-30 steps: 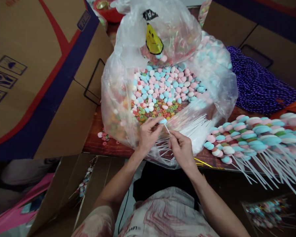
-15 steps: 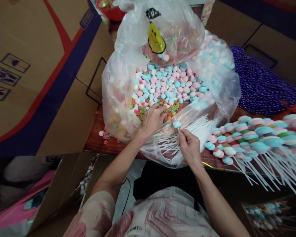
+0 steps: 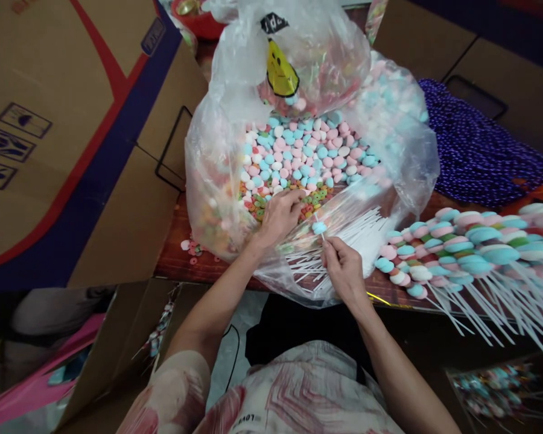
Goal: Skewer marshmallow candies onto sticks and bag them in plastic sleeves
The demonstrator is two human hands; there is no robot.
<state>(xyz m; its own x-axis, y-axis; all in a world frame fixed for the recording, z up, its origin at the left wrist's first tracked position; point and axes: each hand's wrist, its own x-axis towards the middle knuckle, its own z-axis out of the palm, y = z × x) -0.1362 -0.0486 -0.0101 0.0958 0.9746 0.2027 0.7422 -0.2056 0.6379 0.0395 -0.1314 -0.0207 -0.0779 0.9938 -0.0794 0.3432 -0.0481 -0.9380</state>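
Note:
My right hand (image 3: 345, 266) pinches a thin white stick, held upright over the plastic. A pair of light-blue oval candies (image 3: 319, 228) is threaded on it, its bare tip showing above them. At the near edge of the candy pile, my left hand (image 3: 280, 216) has its fingers bent and drawn together among small coloured ring candies (image 3: 317, 197); whatever they hold is hidden. Behind the rings lie pink, white and blue oval candies (image 3: 305, 150) in an opened clear plastic bag (image 3: 203, 157). A bundle of white sticks (image 3: 359, 235) rests beside my right hand.
Threaded candy sticks (image 3: 475, 247) are heaped on the right of the wooden table (image 3: 174, 244). Purple cord (image 3: 475, 144) lies behind them. A large cardboard box (image 3: 72, 120) stands close on the left. A second bag with a yellow print (image 3: 283, 72) sits at the back.
The left fingers have curled in closer among the ring candies; a pale piece seen by them earlier is now mostly hidden. The right hand still holds the stick, and the view has shifted slightly.

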